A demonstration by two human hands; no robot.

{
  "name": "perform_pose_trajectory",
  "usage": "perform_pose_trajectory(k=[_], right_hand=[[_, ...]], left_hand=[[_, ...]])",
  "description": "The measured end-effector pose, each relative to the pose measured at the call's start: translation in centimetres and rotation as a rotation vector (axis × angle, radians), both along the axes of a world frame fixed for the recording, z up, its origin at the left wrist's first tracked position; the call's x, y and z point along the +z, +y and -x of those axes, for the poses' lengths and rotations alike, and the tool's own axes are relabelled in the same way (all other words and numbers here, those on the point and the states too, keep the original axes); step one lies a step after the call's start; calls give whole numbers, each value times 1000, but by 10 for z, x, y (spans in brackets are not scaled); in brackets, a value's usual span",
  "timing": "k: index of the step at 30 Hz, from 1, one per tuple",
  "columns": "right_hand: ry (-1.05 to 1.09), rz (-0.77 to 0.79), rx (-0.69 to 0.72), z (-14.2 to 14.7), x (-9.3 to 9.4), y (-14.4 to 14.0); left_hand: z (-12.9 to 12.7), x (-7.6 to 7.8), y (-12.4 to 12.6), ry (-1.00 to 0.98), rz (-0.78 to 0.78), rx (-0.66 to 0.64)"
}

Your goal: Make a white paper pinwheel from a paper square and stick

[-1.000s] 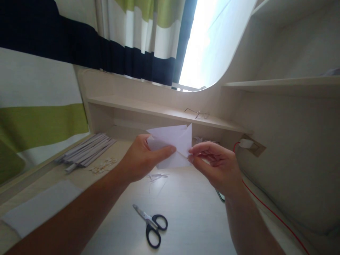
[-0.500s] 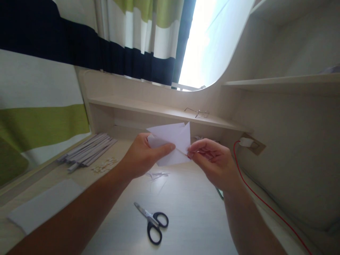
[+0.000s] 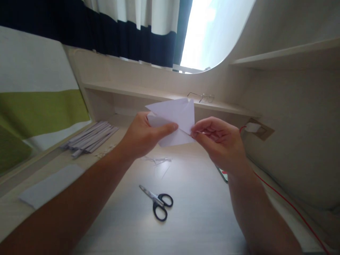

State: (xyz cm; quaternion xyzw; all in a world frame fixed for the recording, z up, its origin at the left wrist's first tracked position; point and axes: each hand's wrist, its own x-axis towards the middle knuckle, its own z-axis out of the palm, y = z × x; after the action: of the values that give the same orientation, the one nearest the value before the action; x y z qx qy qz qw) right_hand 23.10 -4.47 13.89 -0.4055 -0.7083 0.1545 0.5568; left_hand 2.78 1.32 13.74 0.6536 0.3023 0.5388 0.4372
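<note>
Paper, white and folded into overlapping triangular flaps, was held up in the air above the desk, between both hands and in front of the low shelf. The left hand gripped its left side, the thumb laid flat across the near face and pressed toward the other fingers hidden behind the sheet. The right hand met the paper at its right corner, where the thumb and forefinger were pressed together in a pinch on the edge, the remaining fingers curled loosely below.

Beneath the hands, thin white paper trimmings lay scattered on the desk. Nearer the person, black-handled scissors lay flat, their blades closed and pointing toward the left. Further left, a bundle of rolled paper sticks lay side by side near the desk's back edge, with small paper scraps just beside them. A pale rectangular sheet lay flat on the desk's near left part.

On the shelf, behind the folded paper's top, rested a pair of thin-framed glasses. To the right, a white plug sat in a wall socket, and a red cable ran from it down along the desk's right edge. A dark phone-like object showed partly under the right wrist. Striped curtains hung on the left.
</note>
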Motion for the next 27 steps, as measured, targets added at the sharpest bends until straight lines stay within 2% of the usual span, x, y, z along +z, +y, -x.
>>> perform_pose_trajectory(k=[3,5,7,9,10,13,16,19,24,27], right_hand=[[13,-35,-17,1,3,-1],[12,-54,-75,3,2,-4],[-5,-68,-176,7,-6,-11],[-91,-20,-241,15,-24,-22],[-185,53,-220,20,-35,-29],[-662,435,-50,36,-72,-44],[-1002,680,17,48,-94,-44],[-1119,776,30,54,-97,-37],[-1152,834,-32,59,-89,-31],[-1157,862,-8,57,-88,-29]], left_hand=[[-3,2,-2,-21,-47,13],[0,1,-4,-10,-61,49],[8,-7,-5,10,-56,100],[22,-22,-5,39,-33,162],[30,-32,-5,61,4,184],[50,-64,-2,117,111,237],[58,-85,4,197,219,218],[59,-93,11,211,275,193],[62,-100,17,214,281,193],[66,-107,17,173,317,165]])
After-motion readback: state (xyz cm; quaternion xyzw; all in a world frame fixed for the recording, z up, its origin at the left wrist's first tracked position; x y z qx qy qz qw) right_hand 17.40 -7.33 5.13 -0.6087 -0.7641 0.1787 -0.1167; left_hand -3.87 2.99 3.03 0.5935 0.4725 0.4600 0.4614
